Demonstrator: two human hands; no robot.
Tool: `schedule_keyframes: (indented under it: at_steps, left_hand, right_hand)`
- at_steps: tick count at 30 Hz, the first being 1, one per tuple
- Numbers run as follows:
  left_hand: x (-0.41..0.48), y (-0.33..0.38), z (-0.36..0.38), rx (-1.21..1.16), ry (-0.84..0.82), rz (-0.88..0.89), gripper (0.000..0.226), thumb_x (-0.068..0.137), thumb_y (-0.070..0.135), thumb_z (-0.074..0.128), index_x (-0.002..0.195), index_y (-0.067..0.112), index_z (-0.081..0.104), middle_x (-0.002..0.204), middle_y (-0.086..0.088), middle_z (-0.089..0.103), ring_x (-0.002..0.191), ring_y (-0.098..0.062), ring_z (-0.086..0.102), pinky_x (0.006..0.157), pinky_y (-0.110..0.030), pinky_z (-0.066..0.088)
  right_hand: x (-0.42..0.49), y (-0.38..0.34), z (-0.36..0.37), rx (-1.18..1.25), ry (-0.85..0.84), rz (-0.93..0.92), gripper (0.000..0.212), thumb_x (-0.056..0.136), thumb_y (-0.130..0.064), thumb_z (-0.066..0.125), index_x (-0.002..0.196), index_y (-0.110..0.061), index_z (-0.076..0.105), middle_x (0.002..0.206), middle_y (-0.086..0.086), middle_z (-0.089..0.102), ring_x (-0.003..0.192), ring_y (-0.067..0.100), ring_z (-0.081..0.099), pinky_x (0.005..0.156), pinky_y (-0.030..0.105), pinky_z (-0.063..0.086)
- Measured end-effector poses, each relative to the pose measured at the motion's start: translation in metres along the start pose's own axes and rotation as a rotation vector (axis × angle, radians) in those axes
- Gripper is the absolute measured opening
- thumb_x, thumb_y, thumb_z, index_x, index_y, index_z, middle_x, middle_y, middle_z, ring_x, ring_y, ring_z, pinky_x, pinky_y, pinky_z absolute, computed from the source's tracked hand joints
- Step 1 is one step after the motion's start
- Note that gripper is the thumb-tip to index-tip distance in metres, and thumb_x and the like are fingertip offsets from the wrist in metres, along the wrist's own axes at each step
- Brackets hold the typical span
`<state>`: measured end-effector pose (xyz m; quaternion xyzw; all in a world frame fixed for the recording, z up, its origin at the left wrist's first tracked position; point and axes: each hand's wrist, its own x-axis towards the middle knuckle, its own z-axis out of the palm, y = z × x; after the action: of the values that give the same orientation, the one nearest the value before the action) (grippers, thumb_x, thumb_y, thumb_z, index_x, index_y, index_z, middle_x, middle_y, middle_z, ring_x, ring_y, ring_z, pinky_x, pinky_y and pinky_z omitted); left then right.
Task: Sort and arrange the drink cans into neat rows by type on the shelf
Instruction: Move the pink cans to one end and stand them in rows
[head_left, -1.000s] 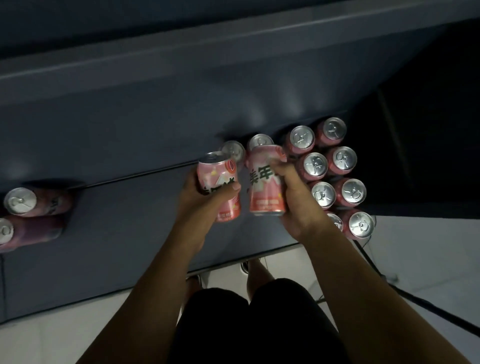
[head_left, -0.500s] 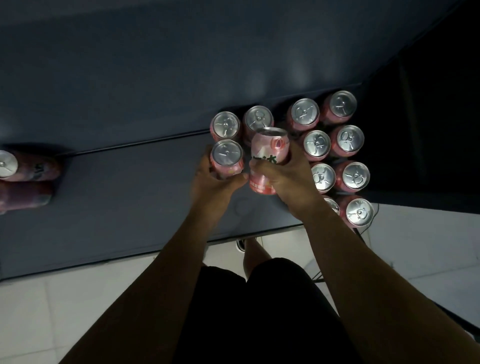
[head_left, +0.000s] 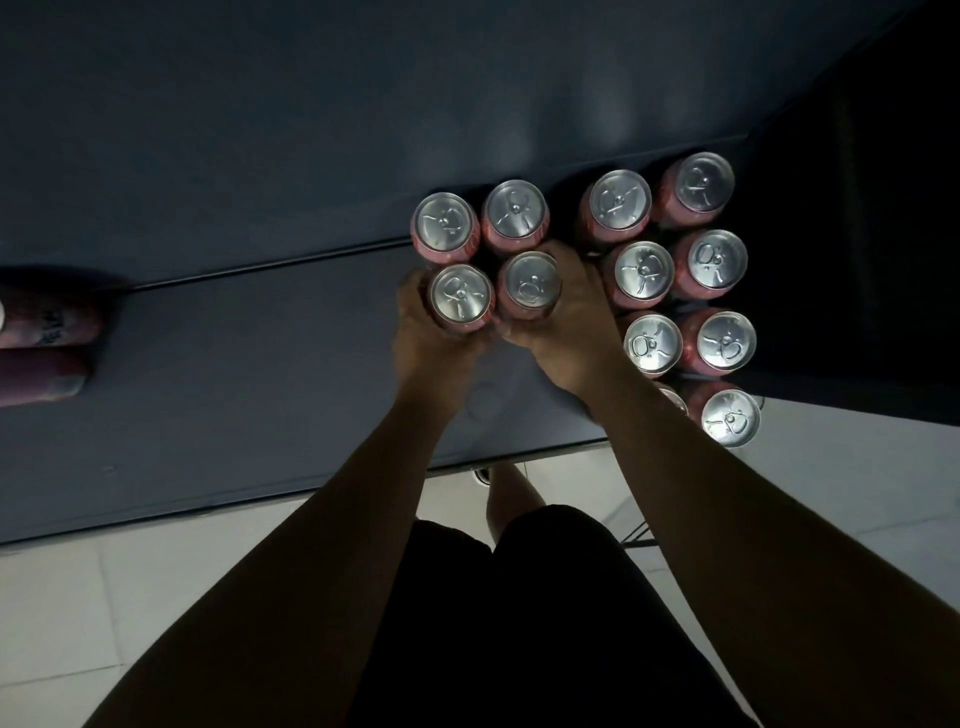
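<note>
Pink drink cans with silver tops stand upright on a dark blue-grey shelf (head_left: 234, 364). My left hand (head_left: 421, 338) grips one can (head_left: 461, 296) and my right hand (head_left: 566, 322) grips the can (head_left: 530, 283) next to it, both upright on the shelf. Directly behind them stand two more cans, the left (head_left: 445, 224) and the right (head_left: 515, 212). To the right, several cans form two rows, from the back can (head_left: 701, 182) to the front can (head_left: 730, 418). My right wrist partly hides one can (head_left: 672, 400).
Two pink cans lie on their sides at the shelf's left edge, the upper (head_left: 52, 325) and the lower (head_left: 41, 376). The shelf's back wall (head_left: 311, 130) rises behind the cans. A dark gap (head_left: 883, 208) lies to the right. Pale tiled floor (head_left: 156, 597) lies below.
Both held cans went from tilted in the air to upright on the shelf, in front of the two back cans. The view has shifted right.
</note>
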<state>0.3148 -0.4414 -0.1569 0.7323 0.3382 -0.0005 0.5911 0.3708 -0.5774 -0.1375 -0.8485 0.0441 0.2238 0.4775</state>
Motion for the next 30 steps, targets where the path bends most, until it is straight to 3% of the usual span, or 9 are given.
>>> schedule_keyframes:
  at_steps: [3,9,13,16,19,21,23,25,30]
  left_hand:
    - [0.001,-0.002,0.002,0.012,0.008,-0.003,0.078,0.061,0.01,0.096,0.119,0.022,0.046,0.102,0.015,0.064,0.093,-0.001,0.065,0.085,-0.033,0.056]
    - [0.0,-0.003,0.0,0.037,0.005,0.029,0.079,0.062,0.015,0.097,0.119,0.021,0.042,0.103,0.015,0.062,0.093,-0.003,0.064,0.084,-0.032,0.055]
    - [0.0,-0.002,-0.005,0.044,-0.055,0.015,0.079,0.058,0.03,0.094,0.116,0.026,0.04,0.102,0.024,0.064,0.096,-0.007,0.066,0.089,-0.05,0.057]
    - [-0.001,0.004,-0.01,0.071,-0.078,0.024,0.081,0.057,0.032,0.094,0.121,0.024,0.047,0.112,0.007,0.068,0.105,-0.019,0.069,0.088,-0.057,0.057]
    - [-0.007,0.017,-0.016,0.151,-0.072,0.054,0.071,0.062,0.024,0.095,0.115,0.042,0.052,0.112,0.009,0.067,0.1,0.0,0.066,0.088,-0.035,0.058]
    - [-0.015,0.026,-0.024,0.245,-0.057,0.082,0.066,0.069,0.023,0.092,0.12,0.038,0.052,0.119,0.01,0.062,0.097,0.005,0.061,0.086,-0.025,0.054]
    - [-0.024,0.033,-0.036,0.371,-0.048,0.106,0.072,0.077,0.025,0.087,0.138,0.024,0.048,0.137,0.003,0.056,0.115,-0.009,0.058,0.092,-0.029,0.048]
    - [-0.034,0.04,-0.053,0.487,-0.058,0.101,0.078,0.082,0.026,0.08,0.149,0.022,0.039,0.151,0.004,0.045,0.131,-0.02,0.05,0.1,-0.034,0.044]
    - [-0.061,0.056,-0.101,0.802,-0.007,0.183,0.067,0.091,0.036,0.068,0.149,0.027,0.036,0.153,0.004,0.04,0.139,-0.026,0.037,0.115,-0.054,0.032]
  right_hand:
    - [0.0,0.001,0.004,-0.032,0.028,-0.026,0.083,0.062,-0.015,0.092,0.135,-0.019,0.053,0.124,0.004,0.057,0.114,0.019,0.058,0.1,0.042,0.051]
    - [-0.002,0.002,0.007,-0.036,0.02,0.015,0.081,0.07,-0.01,0.086,0.14,-0.018,0.047,0.129,0.003,0.062,0.119,0.021,0.061,0.1,0.045,0.052]
    - [-0.007,-0.002,0.005,-0.09,0.005,0.029,0.081,0.076,-0.004,0.077,0.148,-0.015,0.041,0.138,0.007,0.058,0.123,0.021,0.057,0.1,0.03,0.048]
    - [-0.012,-0.01,0.002,-0.157,-0.005,0.004,0.087,0.08,-0.01,0.078,0.154,-0.011,0.033,0.149,0.009,0.047,0.134,0.021,0.048,0.095,0.018,0.035]
    - [-0.019,-0.022,0.0,-0.221,0.006,-0.023,0.091,0.081,-0.021,0.081,0.156,-0.015,0.03,0.155,0.007,0.04,0.138,0.024,0.044,0.101,0.035,0.046]
    - [-0.026,-0.032,-0.004,-0.303,0.006,-0.041,0.092,0.083,-0.027,0.079,0.158,-0.019,0.026,0.16,0.004,0.034,0.142,0.027,0.041,0.098,0.045,0.05]
    - [-0.032,-0.044,-0.007,-0.419,-0.01,-0.073,0.088,0.087,-0.03,0.073,0.159,-0.018,0.023,0.163,0.004,0.028,0.145,0.03,0.037,0.097,0.049,0.051]
    - [-0.039,-0.058,-0.008,-0.534,-0.05,-0.11,0.083,0.09,-0.032,0.067,0.159,-0.017,0.022,0.167,0.006,0.022,0.148,0.032,0.031,0.102,0.05,0.048]
    - [-0.06,-0.099,0.005,-0.74,-0.153,-0.165,0.078,0.096,-0.038,0.057,0.161,-0.019,0.018,0.168,0.004,0.019,0.152,0.033,0.022,0.118,0.048,0.031]
